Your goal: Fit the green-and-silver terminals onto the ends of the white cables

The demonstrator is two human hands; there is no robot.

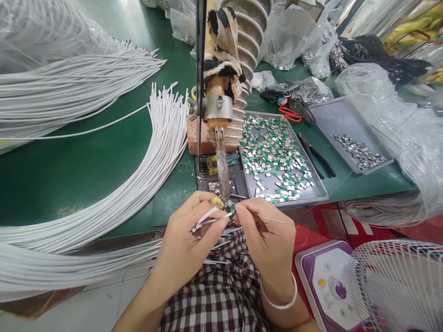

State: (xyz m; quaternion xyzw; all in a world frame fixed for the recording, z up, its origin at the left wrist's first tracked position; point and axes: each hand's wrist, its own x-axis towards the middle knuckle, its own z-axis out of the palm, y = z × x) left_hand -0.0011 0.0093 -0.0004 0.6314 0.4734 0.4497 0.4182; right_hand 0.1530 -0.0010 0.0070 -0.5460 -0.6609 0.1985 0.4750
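Several white cables (206, 217) are pinched in my left hand (188, 237), their cut ends sticking out between thumb and fingers. A yellow cover (218, 202) shows at one of its fingertips. My right hand (270, 233) pinches a small green connector board (232, 209) against the end of one cable. A thin wire (272, 217), which looks like solder, runs across the right fingers. Just above both fingertips is the tip of a soldering iron (222, 166), clamped upright and pointing down. Whether the tip touches the joint is hard to make out.
A tray (320, 196) of green-and-silver connectors lies right of the iron. Beyond it are pliers (316, 157), red-handled scissors (290, 114) and a tray of metal parts (362, 168). White cable bundles (138, 184) cover the left. A ribbed hose (252, 41) stands behind; a fan (401, 281) is at lower right.
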